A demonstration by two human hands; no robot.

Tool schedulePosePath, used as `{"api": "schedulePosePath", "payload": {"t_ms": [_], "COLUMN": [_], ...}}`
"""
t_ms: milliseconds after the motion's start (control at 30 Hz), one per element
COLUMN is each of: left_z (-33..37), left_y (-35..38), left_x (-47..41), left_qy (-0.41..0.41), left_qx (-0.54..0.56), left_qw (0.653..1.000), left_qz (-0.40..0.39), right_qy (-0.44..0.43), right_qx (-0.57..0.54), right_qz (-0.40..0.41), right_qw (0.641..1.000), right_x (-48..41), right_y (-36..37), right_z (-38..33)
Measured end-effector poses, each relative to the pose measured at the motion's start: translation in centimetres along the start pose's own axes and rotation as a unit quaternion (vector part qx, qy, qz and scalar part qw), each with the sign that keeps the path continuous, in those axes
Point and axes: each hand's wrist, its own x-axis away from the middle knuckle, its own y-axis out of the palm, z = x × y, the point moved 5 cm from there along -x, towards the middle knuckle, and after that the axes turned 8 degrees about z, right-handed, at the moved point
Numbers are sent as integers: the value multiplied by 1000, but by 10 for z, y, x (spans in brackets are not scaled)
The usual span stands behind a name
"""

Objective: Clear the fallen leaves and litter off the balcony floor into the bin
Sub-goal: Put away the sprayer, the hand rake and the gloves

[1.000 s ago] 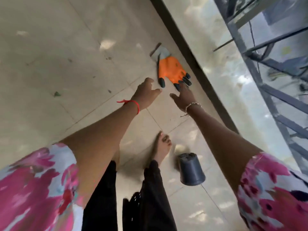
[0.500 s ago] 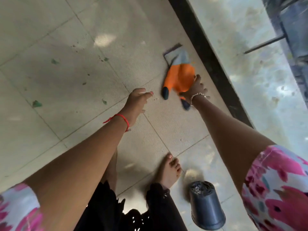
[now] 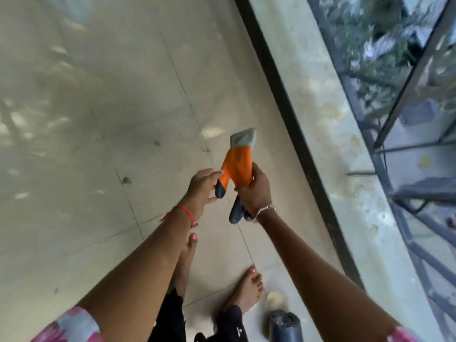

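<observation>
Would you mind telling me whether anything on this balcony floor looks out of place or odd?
A small dark pot by the right foot seems overturned on the tiles, and a green leaf lies loose further left. Left hand and right hand hold the orange glove.

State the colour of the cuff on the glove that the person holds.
The cuff is grey, atop the orange glove; clearest in the head view.
</observation>
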Motion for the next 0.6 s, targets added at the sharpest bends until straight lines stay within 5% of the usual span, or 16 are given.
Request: {"api": "schedulePosePath", "payload": {"t_ms": [133, 233, 433, 600], "left_z": [64, 115, 208, 258], "left_y": [-59, -97, -185, -262], "left_x": [47, 76, 98, 69], "left_qy": [-7, -16, 39, 55], "left_qx": [73, 161, 176, 197], "left_qw": [995, 987, 984, 975], "left_qz": [63, 10, -3, 81], "right_qy": [-122, -239, -389, -346], "right_qx": [121, 225, 171, 15], "right_qz": [-13, -10, -172, -239], "right_qw": [985, 945, 889, 907], "right_x": [34, 58, 87, 82], "right_y": [16, 37, 95, 106], "right_z": [-110, -189, -311, -367]}}
